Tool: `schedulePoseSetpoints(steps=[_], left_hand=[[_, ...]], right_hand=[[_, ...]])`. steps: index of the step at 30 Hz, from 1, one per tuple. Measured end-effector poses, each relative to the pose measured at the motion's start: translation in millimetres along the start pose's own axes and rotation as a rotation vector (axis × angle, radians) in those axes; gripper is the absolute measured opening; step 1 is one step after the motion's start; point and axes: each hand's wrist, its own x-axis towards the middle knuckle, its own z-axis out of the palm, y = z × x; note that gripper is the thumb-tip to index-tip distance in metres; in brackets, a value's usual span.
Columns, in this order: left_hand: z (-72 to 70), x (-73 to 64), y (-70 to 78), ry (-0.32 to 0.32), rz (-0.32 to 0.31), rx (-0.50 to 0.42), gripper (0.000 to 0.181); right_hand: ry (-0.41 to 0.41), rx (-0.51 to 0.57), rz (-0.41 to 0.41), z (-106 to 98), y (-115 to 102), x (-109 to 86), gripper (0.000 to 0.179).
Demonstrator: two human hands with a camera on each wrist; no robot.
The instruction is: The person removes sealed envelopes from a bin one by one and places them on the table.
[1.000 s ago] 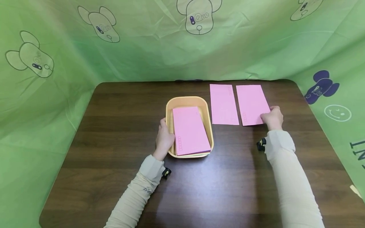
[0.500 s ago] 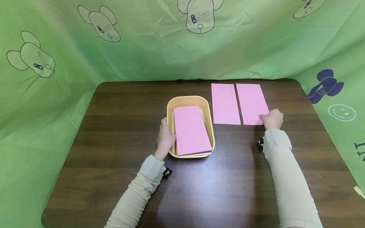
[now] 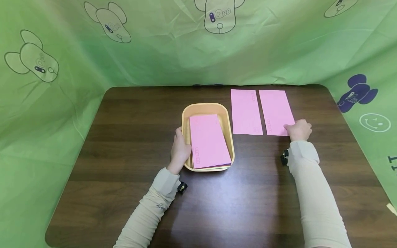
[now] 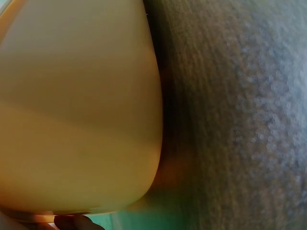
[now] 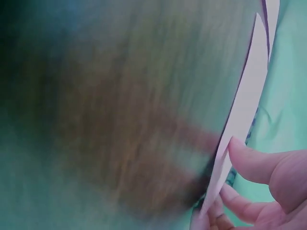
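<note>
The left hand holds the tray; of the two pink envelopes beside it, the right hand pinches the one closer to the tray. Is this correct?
No: the right hand pinches the pink envelope farther from the tray, as the head view shows. The rest is right.

Cream sleeves (image 3: 319,193), pale cuffs (image 3: 165,182) — small black wrist cameras (image 3: 182,187)

Head view is overlooking a brown wood-grain bench (image 3: 229,203). Left wrist view is closely sharing its rounded orange tray (image 4: 81,115), right its pink paper envelope (image 5: 247,96).
</note>
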Motion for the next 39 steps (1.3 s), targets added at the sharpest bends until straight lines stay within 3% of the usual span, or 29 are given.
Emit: schedulePoseSetpoints(steps=[6, 12, 16, 21, 24, 28, 33, 39], left_hand=[[-0.5, -0.5, 1.0, -0.008, -0.008, 0.0, 0.068], [-1.0, 1.0, 0.4, -0.003, -0.004, 0.016, 0.068], [-1.5, 1.3, 0.3, -0.003, 0.002, 0.012, 0.067], [-1.2, 0.7, 0.5, -0.013, -0.003, -0.002, 0.069], [-0.8, 0.3, -0.1, -0.018, -0.002, -0.007, 0.068], [-0.9, 0.0, -0.8, -0.018, -0.002, -0.011, 0.068], [-0.4, -0.2, -1.2, -0.014, 0.004, -0.014, 0.067], [0.0, -0.3, 0.2, -0.016, -0.005, -0.01, 0.069]], right_hand=[[0.029, 0.037, -0.022, 0, -7, -7.3, 0.059], [0.112, 0.113, -0.216, 2, -31, -31.6, 0.043], [0.123, 0.119, -0.378, 9, -57, -62.3, 0.034], [0.066, 0.05, -0.589, 27, -86, -114.4, 0.029], [0.028, -0.024, -0.711, 41, -95, -145.1, 0.029], [0.053, -0.119, -0.832, 58, -99, -172.8, 0.028], [0.141, -0.211, -0.853, 70, -97, -186.6, 0.039], [0.136, -0.331, -0.823, 74, -93, -190.3, 0.057]])
